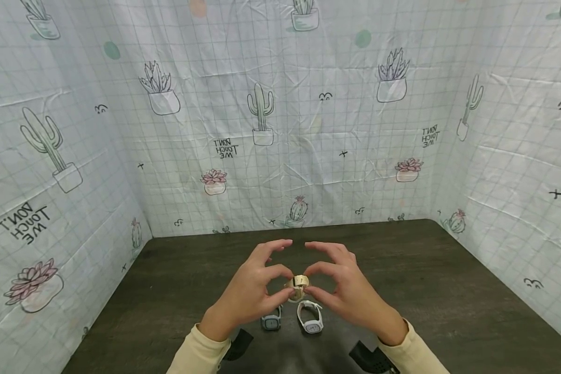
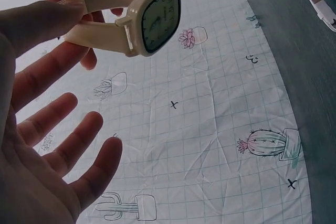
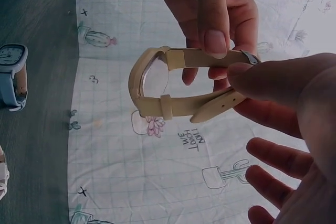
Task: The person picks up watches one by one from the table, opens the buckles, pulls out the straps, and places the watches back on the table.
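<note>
A cream-yellow wristwatch (image 1: pixel 301 281) is held up between both hands, over the table. My left hand (image 1: pixel 249 292) pinches its strap between thumb and index finger; the other fingers are spread. From the right, my right hand (image 1: pixel 349 293) pinches the strap by the small metal buckle (image 3: pixel 251 57). The strap is bent into a loop, and its pointed, holed end (image 3: pixel 212 109) lies along the outside of the lower strap, short of a keeper loop (image 3: pixel 166 107). The square dial (image 2: pixel 161 19) faces away from the fingers in the left wrist view.
Below the hands, a grey-blue watch (image 1: pixel 271 322) and a white watch (image 1: pixel 314 326) rest on the dark wooden table (image 1: pixel 191 280). Cactus-printed cloth (image 1: pixel 280 171) hangs behind the table and along both sides.
</note>
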Available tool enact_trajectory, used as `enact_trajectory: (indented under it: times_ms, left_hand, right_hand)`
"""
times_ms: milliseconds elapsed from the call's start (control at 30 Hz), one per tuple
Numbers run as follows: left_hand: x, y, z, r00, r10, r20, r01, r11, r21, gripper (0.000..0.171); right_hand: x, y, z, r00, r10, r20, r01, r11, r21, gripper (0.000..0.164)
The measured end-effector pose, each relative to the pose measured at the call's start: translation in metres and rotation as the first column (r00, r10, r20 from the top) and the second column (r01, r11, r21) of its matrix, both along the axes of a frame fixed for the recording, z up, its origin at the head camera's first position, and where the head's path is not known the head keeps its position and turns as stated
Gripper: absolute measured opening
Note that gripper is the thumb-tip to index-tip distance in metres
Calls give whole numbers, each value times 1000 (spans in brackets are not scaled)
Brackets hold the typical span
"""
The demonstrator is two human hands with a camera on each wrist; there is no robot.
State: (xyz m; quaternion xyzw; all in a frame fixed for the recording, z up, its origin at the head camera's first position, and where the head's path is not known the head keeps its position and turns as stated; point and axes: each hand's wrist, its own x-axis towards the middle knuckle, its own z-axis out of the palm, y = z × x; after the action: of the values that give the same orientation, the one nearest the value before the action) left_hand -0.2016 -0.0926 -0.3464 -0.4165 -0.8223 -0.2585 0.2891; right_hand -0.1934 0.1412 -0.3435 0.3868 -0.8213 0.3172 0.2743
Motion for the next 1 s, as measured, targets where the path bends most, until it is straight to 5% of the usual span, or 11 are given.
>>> enact_trajectory:
  times_ms: [767,1000]
  left_hand:
    - [-4,1,-3,1000,28,7,-27,996,-84,11]
    - [-9,-2,-7,1000,19,4,-18,981,-193,8]
  right_hand:
    - [-3,-4,-6,999,27,42,-28,999,34,23]
    - [-6,-5,-11,997,42,57,-46,997,65,21]
